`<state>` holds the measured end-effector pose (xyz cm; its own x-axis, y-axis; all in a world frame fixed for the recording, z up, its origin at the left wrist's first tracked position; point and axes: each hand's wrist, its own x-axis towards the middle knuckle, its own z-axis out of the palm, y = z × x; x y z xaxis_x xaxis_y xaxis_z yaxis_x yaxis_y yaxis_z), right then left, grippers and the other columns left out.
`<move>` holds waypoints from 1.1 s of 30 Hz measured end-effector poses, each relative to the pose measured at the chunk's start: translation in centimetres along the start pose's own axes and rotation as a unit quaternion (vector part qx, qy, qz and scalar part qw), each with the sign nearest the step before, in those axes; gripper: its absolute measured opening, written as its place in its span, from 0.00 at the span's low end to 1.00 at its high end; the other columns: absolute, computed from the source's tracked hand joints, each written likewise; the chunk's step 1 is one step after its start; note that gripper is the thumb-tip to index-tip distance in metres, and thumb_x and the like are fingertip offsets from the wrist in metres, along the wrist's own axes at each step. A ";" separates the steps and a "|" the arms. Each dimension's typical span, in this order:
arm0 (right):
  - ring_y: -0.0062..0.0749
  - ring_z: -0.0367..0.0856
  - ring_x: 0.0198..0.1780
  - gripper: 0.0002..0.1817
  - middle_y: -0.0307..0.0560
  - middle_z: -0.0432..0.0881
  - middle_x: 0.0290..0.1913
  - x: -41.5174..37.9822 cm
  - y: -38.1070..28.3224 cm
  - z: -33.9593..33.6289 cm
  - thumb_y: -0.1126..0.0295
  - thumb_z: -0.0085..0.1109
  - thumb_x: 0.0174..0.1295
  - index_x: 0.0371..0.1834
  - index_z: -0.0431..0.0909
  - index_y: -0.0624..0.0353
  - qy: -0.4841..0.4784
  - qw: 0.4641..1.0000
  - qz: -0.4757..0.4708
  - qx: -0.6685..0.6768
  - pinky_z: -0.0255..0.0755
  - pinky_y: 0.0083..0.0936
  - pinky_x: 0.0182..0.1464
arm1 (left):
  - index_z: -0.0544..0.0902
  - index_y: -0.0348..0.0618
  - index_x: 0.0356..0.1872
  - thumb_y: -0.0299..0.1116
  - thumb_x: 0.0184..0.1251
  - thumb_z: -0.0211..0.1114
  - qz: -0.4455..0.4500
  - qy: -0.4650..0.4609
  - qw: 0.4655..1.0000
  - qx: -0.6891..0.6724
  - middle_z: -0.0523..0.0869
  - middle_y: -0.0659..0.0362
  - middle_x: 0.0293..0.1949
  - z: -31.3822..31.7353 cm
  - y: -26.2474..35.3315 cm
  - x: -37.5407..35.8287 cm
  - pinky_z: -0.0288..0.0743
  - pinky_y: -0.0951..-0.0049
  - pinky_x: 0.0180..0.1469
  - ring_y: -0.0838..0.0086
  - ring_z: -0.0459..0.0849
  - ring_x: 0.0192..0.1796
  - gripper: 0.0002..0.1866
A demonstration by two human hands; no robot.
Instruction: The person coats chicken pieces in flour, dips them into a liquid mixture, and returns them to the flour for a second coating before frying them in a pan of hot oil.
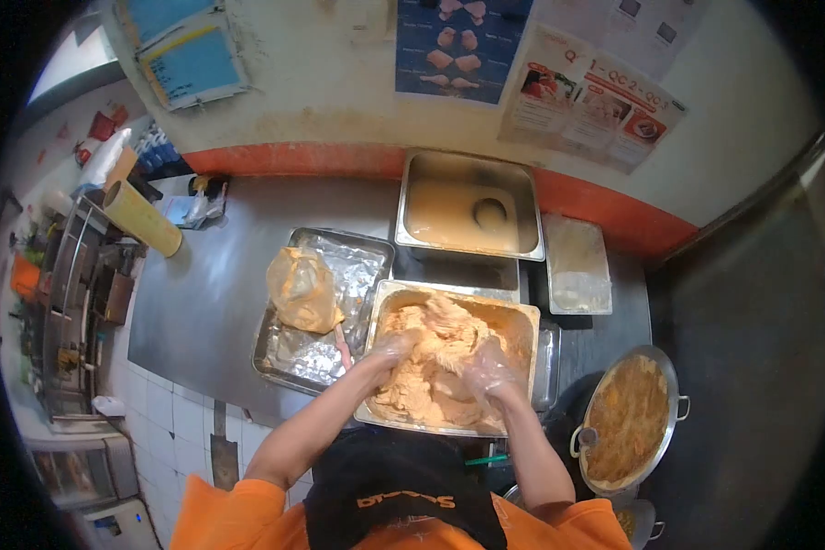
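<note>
A deep metal pan holds orange-tinted flour and lumpy pieces thickly coated in it, which look like breaded chicken. Both my hands are down in this pan, in clear plastic gloves. My left hand touches the coated pieces on the left side, its fingers buried in the flour. At the right side, my right hand presses against the coated heap, and its fingers are mostly covered. Some pieces between my hands stand raised and slightly blurred. Whether either hand grips a piece is hidden.
Left of the pan, a shallow metal tray bears a flour-dusted plastic bag. Behind stands a pan of cloudy liquid; a lidded container sits beside it. A large two-handled pot is at right, a yellow cylinder at left.
</note>
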<state>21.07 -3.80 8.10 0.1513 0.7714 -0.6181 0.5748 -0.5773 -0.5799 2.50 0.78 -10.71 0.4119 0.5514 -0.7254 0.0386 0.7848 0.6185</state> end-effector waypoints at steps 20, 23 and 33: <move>0.44 0.81 0.43 0.28 0.62 0.82 0.40 2.5 3.3 -0.6 0.55 0.70 0.55 0.46 0.77 0.70 0.029 0.993 -0.060 -0.099 0.75 0.37 0.47 | 0.82 0.34 0.53 0.53 0.72 0.53 0.004 0.096 0.902 0.420 0.83 0.49 0.55 2.5 5.2 -2.4 0.77 0.57 0.51 0.55 0.82 0.52 0.29; 0.51 0.83 0.48 0.30 0.67 0.83 0.43 3.2 7.1 -1.6 0.52 0.67 0.58 0.51 0.78 0.71 -0.079 0.979 -0.029 -0.183 0.76 0.40 0.53 | 0.83 0.36 0.49 0.45 0.69 0.62 0.072 0.080 0.957 0.270 0.84 0.52 0.49 1.1 3.7 -5.8 0.78 0.58 0.46 0.58 0.83 0.45 0.21; 0.56 0.83 0.51 0.31 0.65 0.84 0.49 8.1 10.6 7.4 0.54 0.64 0.53 0.53 0.77 0.69 0.088 0.981 0.021 -0.174 0.76 0.40 0.54 | 0.75 0.34 0.61 0.41 0.64 0.71 0.018 0.090 0.990 -0.103 0.80 0.51 0.55 4.9 -0.1 -3.7 0.76 0.65 0.52 0.67 0.79 0.53 0.29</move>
<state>22.42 -5.70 -6.98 0.2998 0.8012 -0.5179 0.8003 -0.5067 -0.3206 5.37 -2.76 -6.61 0.2396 0.6066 -0.7580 -0.1679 0.7949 0.5831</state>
